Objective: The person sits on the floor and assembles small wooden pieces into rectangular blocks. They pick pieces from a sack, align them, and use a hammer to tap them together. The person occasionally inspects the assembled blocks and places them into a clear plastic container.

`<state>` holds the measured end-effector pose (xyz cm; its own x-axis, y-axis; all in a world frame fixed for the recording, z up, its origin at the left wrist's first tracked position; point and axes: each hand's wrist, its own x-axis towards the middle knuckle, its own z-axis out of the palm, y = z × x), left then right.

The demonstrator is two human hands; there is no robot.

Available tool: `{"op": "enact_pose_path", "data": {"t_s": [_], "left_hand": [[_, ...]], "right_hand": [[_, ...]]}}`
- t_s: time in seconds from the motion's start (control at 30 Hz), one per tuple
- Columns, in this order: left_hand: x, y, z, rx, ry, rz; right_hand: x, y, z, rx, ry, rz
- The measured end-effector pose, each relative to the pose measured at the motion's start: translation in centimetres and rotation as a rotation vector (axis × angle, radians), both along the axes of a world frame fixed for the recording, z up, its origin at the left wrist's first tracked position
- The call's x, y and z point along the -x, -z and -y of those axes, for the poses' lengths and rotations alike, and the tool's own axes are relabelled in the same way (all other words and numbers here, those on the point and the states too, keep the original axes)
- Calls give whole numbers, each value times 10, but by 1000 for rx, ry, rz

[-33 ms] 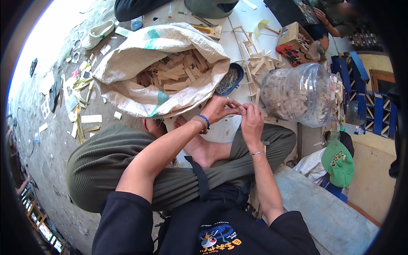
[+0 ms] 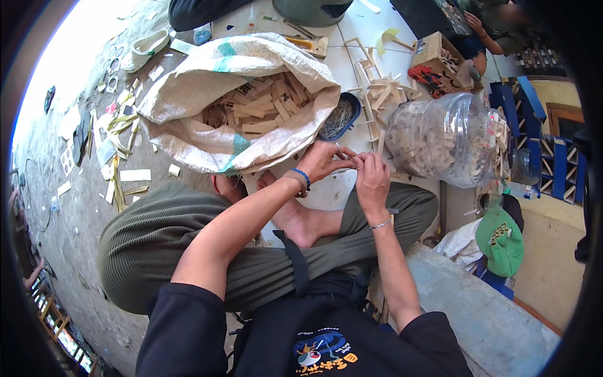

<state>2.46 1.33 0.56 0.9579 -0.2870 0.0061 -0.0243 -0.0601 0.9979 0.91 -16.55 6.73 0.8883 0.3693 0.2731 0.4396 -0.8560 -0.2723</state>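
My left hand [image 2: 321, 161] and my right hand [image 2: 373, 180] meet above my crossed legs, fingers closed in a pinch. Their fingertips almost touch; whatever sits between them is too small and hidden to make out. Just beyond the left hand stands an open white woven sack [image 2: 188, 135], filled with small flat wood pieces [image 2: 260, 107]. Beside the sack lies a dark blue dish [image 2: 340, 117] of thin metal pins or nails. Several narrow wooden frames [image 2: 383, 94] are piled past my right hand.
A clear plastic jar [image 2: 440, 139] lies on its side at right, holding small wood bits. Behind it sits a wooden box [image 2: 433, 53]. A green cap [image 2: 500, 242] hangs at right. Scraps and a pale clog [image 2: 146, 50] lie at left. Another person's hand [image 2: 475, 25] shows at far right.
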Motion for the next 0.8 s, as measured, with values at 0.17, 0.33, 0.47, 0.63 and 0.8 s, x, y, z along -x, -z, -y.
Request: {"op": "enact_pose_path", "data": {"t_s": [0.17, 0.33, 0.47, 0.63, 0.8], "left_hand": [[-1, 5, 2, -25, 11, 65], [-4, 10, 0, -79, -34, 88], [2, 7, -4, -96, -22, 103], [0, -2, 2, -87, -32, 66], [-1, -2, 0, -101, -9, 40]], "right_hand": [[0, 2, 0, 69, -92, 59], [-10, 8, 1, 138, -192, 66], [-7, 4, -1, 115, -217, -1], [-10, -9, 5, 88, -187, -17], [-5, -15, 4, 20, -139, -76]]}}
